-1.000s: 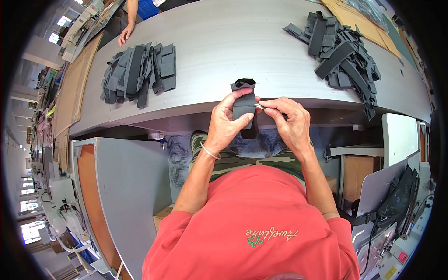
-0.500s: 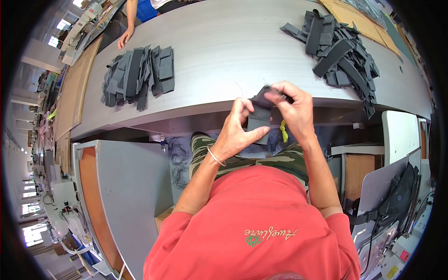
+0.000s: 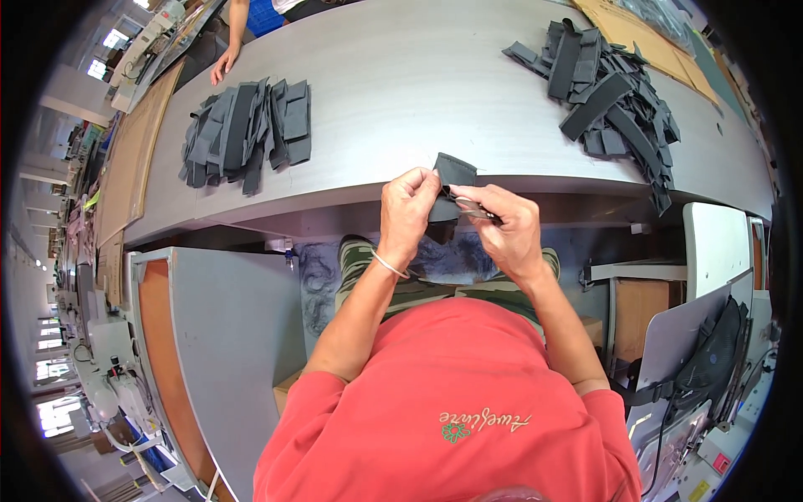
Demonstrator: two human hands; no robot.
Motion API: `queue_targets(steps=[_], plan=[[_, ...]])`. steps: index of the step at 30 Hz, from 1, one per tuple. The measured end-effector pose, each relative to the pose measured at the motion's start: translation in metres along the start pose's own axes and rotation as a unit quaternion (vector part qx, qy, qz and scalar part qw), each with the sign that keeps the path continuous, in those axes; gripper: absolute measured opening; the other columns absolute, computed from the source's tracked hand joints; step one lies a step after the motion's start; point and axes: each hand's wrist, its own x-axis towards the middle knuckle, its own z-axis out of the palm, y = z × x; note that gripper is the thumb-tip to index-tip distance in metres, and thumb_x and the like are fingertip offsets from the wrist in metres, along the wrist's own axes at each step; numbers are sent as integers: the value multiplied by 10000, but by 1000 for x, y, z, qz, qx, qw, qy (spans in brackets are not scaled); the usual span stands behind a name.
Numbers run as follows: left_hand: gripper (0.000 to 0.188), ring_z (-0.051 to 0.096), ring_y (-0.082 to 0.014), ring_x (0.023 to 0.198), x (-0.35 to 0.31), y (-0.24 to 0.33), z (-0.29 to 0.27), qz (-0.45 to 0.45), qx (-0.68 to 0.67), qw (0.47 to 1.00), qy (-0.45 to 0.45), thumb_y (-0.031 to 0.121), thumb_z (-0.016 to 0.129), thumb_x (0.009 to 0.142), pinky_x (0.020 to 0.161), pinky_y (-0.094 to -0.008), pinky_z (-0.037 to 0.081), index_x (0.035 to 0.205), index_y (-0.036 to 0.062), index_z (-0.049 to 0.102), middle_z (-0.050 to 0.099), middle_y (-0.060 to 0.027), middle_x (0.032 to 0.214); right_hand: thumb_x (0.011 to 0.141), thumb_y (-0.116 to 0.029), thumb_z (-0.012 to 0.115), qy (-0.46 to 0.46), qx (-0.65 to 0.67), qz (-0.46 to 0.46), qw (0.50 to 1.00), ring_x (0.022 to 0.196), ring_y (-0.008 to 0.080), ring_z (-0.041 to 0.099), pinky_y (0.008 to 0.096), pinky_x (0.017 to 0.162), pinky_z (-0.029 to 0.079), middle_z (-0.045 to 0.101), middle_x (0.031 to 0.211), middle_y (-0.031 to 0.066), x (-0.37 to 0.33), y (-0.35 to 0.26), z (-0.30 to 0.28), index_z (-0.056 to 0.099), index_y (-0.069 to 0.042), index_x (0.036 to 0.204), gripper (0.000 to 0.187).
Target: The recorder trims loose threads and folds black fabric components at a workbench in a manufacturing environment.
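Note:
Over the table's near edge, my left hand [image 3: 405, 211] pinches a dark grey fabric piece [image 3: 456, 170] between thumb and fingertips. One end of the piece stands up against the tabletop, and the rest hangs below my fingers. Closed around small dark thread snips [image 3: 477, 209], my right hand [image 3: 508, 224] is just right of the fabric. The tips of the snips reach the fabric's middle beside my left fingertips; whether the blades touch it I cannot tell.
On the grey table [image 3: 393, 92] lie a pile of dark fabric strips [image 3: 242, 134] at left and a larger pile [image 3: 615, 100] at right. Another person's hand [image 3: 224, 65] rests at the far left edge. A grey cabinet panel [image 3: 234, 335] stands left of my legs.
The fabric piece has been turned, with one end now up. My left hand has shifted slightly left, my right hand lower, and the snips now show at the fabric. A yellow strip by my right hand is out of sight.

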Motion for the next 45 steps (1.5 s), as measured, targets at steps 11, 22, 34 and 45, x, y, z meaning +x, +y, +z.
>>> queue_targets(steps=[11,22,34,45], plan=[[268,545,-62,533,-5,13,-3,-61,-83,994,-32,200,606,895,484,-213,407,775,-30,671,612,-19,618,657,24,633,-49,-2,22,999,616,214,600,305,576,469,629,723,70,-4,9,-12,701,-102,965,339],[229,555,-84,527,-6,21,-10,-80,-50,995,-30,143,610,880,487,-217,426,727,-22,654,601,-16,638,611,-35,704,43,-165,-82,982,681,203,547,311,641,416,604,765,41,4,15,-41,685,-125,1018,417],[271,464,-38,487,-3,11,-20,-42,53,997,-48,176,628,844,443,-233,357,679,-40,639,553,0,534,731,-151,706,-46,-211,-94,972,657,181,490,315,661,327,573,698,6,11,7,-48,703,-135,986,256],[260,462,-32,487,-5,12,-20,-63,37,994,-78,180,624,843,438,-235,358,694,-31,652,536,8,522,738,-124,692,-79,-197,-129,969,602,172,427,316,603,269,536,652,-8,13,6,-41,731,-171,921,193]])
